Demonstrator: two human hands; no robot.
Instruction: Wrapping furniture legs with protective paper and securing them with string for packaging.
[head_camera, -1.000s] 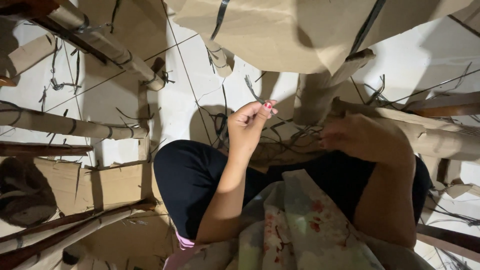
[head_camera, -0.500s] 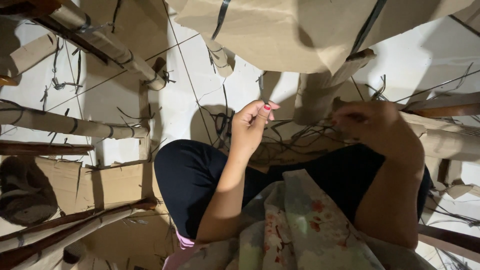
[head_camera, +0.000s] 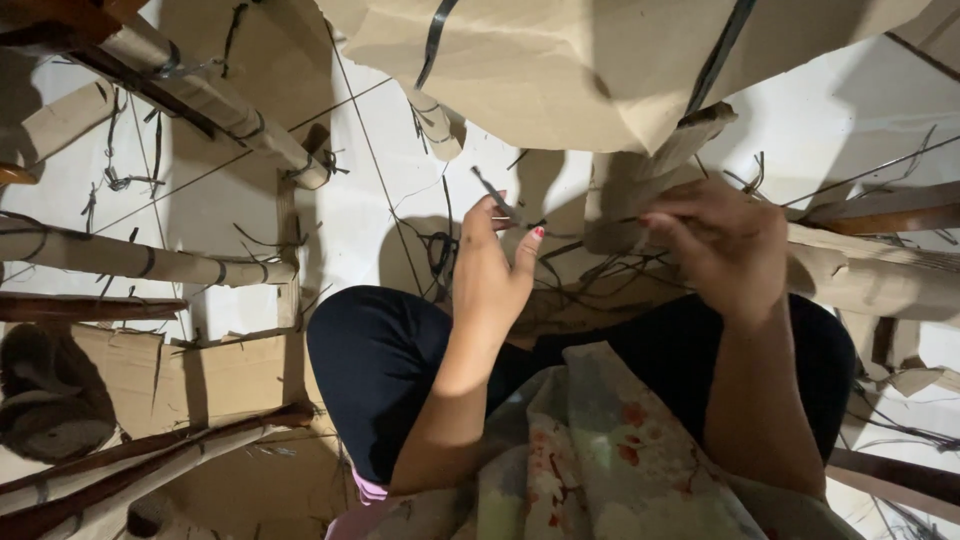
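I sit on a white tiled floor with my legs in dark trousers (head_camera: 380, 360) folded under me. My left hand (head_camera: 492, 262) is raised in front of my knee and pinches a thin dark strip (head_camera: 497, 200) between thumb and fingers. My right hand (head_camera: 718, 240) is lifted to the same height, fingers bent, and appears to pinch the other end of the strip. Below both hands lies a tangle of cut dark strips (head_camera: 590, 275) on the floor. A wooden leg wrapped in brown cardboard (head_camera: 650, 175) stands just behind my hands.
A large cardboard-wrapped piece (head_camera: 600, 60) bound with black straps fills the top. Cardboard-wrapped wooden bars (head_camera: 140, 258) lie at left, more wrapped wood (head_camera: 880, 265) at right. Flat cardboard sheets (head_camera: 230, 370) lie at lower left, loose strap ends scattered over the tiles.
My right hand has risen from the tangle near my knee and moved left toward my left hand. My left hand has lifted a little, and the strip now stretches between the two.
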